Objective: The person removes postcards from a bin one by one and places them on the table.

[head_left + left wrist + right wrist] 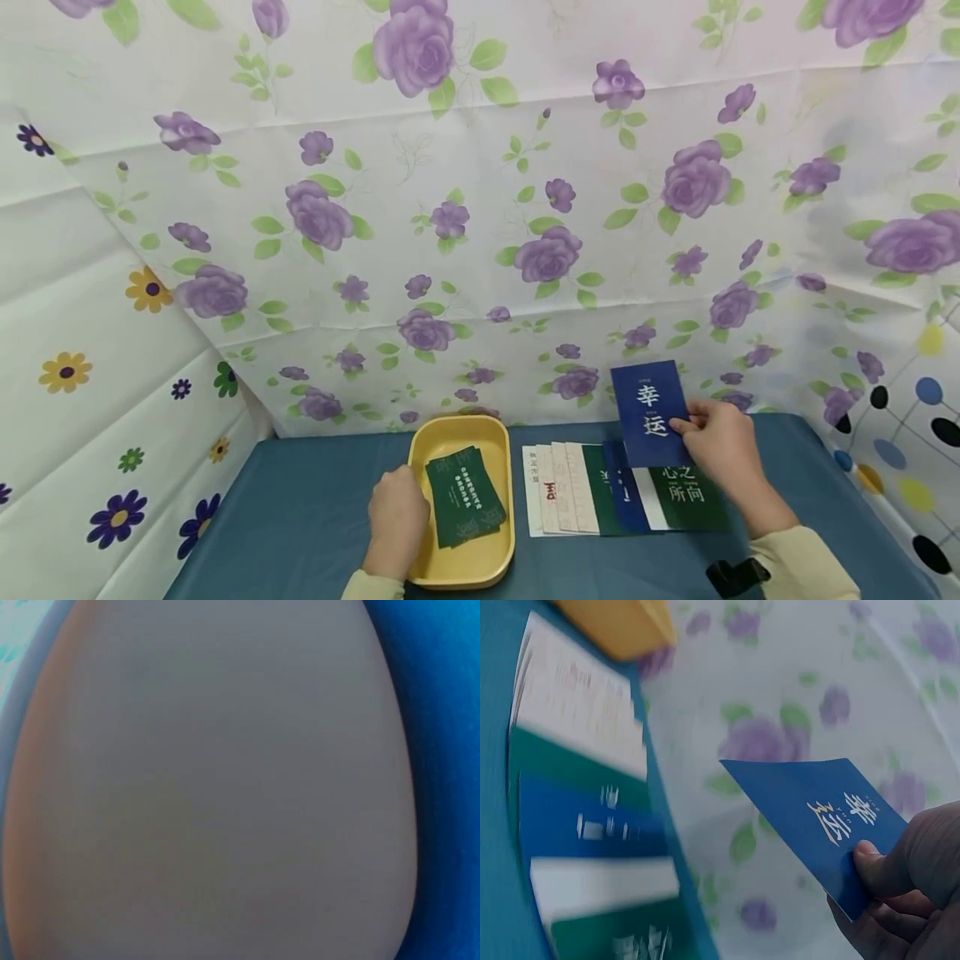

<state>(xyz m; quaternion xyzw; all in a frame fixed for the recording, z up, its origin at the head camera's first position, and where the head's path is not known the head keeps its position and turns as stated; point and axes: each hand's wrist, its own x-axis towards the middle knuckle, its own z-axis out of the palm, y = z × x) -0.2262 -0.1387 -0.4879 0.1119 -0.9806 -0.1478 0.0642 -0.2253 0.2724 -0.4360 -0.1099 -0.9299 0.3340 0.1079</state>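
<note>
My right hand (722, 442) pinches a blue card (647, 408) with white Chinese characters, thumb on its front face. It is held above a row of overlapping cards, clear of the table in the right wrist view. That row runs from white cards (573, 492) through green and blue to a green card (693, 504) at its right end. My left hand (397, 512) grips the left rim of a yellow tub (501, 558); its fingertips are hidden. Inside the tub lie green cards (465, 496), stacked slightly askew. Blurred skin fills most of the left wrist view.
A blue-green cloth covers the table (300, 508). Behind it hangs a white curtain (480, 208) with purple flowers, close to the table's far edge. Flowered and dotted sheets close off the left and right sides. A black strap piece (738, 577) sits at the right wrist.
</note>
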